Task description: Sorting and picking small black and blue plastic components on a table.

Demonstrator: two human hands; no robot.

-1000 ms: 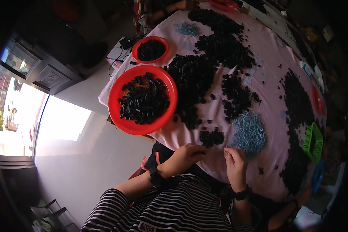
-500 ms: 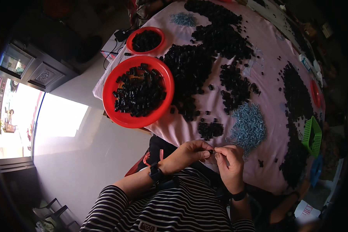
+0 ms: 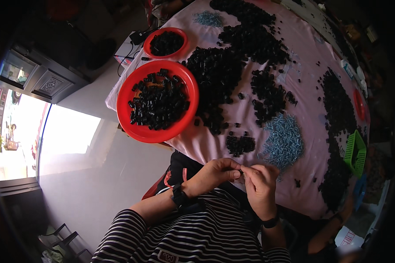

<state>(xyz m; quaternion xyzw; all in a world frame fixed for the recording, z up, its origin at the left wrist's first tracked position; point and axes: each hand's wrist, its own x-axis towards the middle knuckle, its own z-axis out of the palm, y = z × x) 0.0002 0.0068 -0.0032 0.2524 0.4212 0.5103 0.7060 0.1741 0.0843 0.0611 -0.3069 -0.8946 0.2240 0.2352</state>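
Note:
My left hand point(image 3: 218, 173) is closed in a pinch on a small black plastic part point(image 3: 241, 172), most of it covered by the fingers. Pressed up against the same part are the closed fingertips of my right hand point(image 3: 260, 186); whether they hold a separate piece is hidden. Both hands meet just over the near edge of the pink cloth. Beyond them lies a small cluster of black plastic parts point(image 3: 240, 145). To its right is a heap of small light-blue pieces point(image 3: 283, 141), thin and screw-like, close to my right hand.
A large red basin point(image 3: 123, 127) of black parts stands at the table's left edge, a smaller red basin point(image 3: 184, 49) behind it. Long black heaps point(image 3: 213, 76) cover the pink cloth point(image 3: 197, 149). Another person's arm point(image 3: 327, 232) and a green basket point(image 3: 355, 153) are at right.
My right hand's fingertips have come closer over the black part in my left hand, covering more of it. The left hand stays nearly still, and the view has shifted slightly.

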